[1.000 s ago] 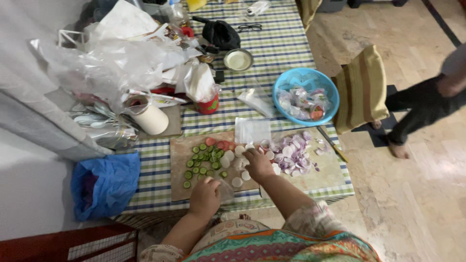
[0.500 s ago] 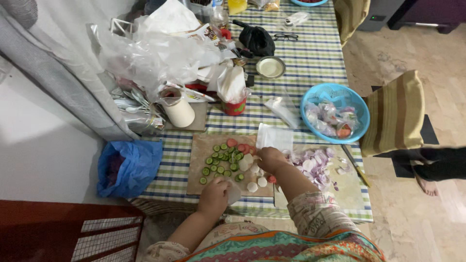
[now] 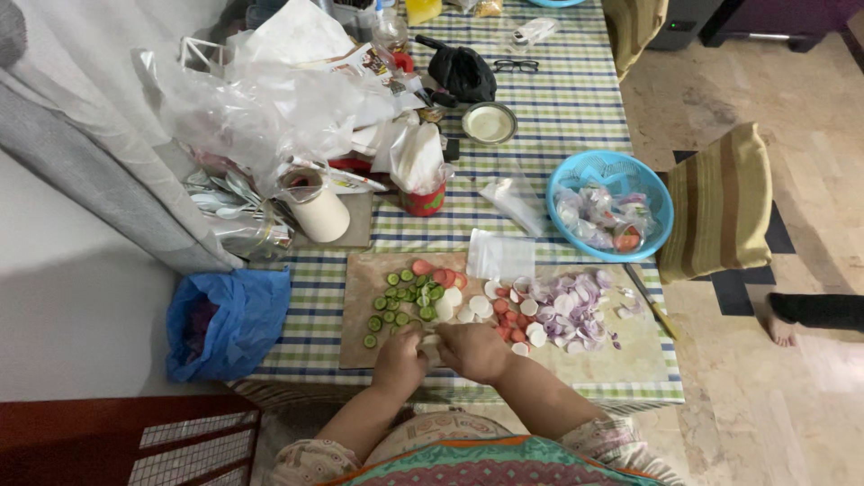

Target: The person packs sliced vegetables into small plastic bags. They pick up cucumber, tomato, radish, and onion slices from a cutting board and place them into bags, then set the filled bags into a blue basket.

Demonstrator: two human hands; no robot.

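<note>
Overhead view of a person at a checked table. The left hand (image 3: 399, 358) and right hand (image 3: 474, 349) meet at the near edge of the wooden board (image 3: 360, 310), and both are curled around a small pale vegetable piece (image 3: 430, 343) held between them; each grasps one end, though the fingers hide most of it, so what kind of vegetable it is cannot be told. The piece lies directly between the two hands, touching both, so neither hand is nearer. What shows of it runs roughly left to right across the person's front, parallel to the near table edge; which end is the cut one is hidden. Beyond the hands, away from the body, lie green slices (image 3: 402, 299), then white slices (image 3: 475, 304) and red slices (image 3: 439, 274), with purple onion pieces (image 3: 573, 306) to the right on the same surface. A knife (image 3: 650, 301) lies well apart at the far right, its long axis slanting away from the person. A blue bowl (image 3: 576, 171) sits beyond it; a blue bag (image 3: 225, 319) hangs at the left table edge.
</note>
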